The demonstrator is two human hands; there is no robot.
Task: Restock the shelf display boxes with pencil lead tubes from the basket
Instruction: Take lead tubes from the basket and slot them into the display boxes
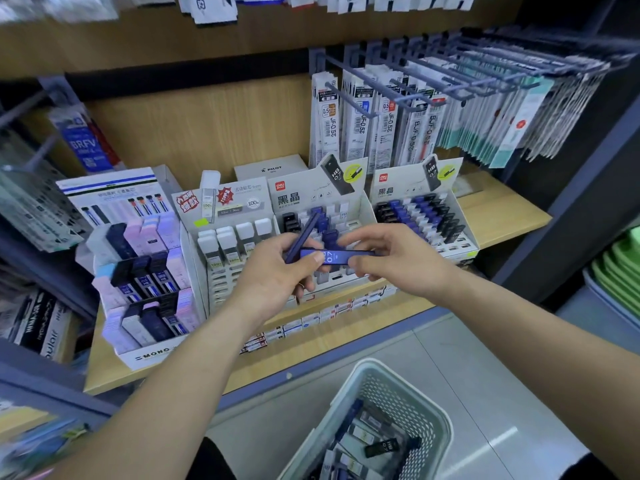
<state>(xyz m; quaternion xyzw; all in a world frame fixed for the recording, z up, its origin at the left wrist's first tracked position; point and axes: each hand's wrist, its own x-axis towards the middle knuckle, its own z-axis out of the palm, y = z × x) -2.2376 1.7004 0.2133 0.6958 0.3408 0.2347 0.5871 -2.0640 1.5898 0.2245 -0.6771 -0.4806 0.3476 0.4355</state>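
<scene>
My left hand (273, 271) grips two blue pencil lead tubes: one blue tube (303, 237) stands tilted up, and another blue tube (341, 257) lies level. My right hand (388, 252) pinches the right end of the level tube. Both hands hover in front of the middle display box (320, 202), which holds black, blue and white tubes. A fuller display box (420, 216) stands to its right. The pale basket (426, 403) sits on the floor at the bottom right with several tubes inside.
A white-tube display box (228, 237) and a MONO box (145, 271) stand to the left on the wooden shelf (502, 213). Hanging refill packs (398, 119) on metal hooks jut out above at the right. Green trays (620, 268) are stacked at the far right.
</scene>
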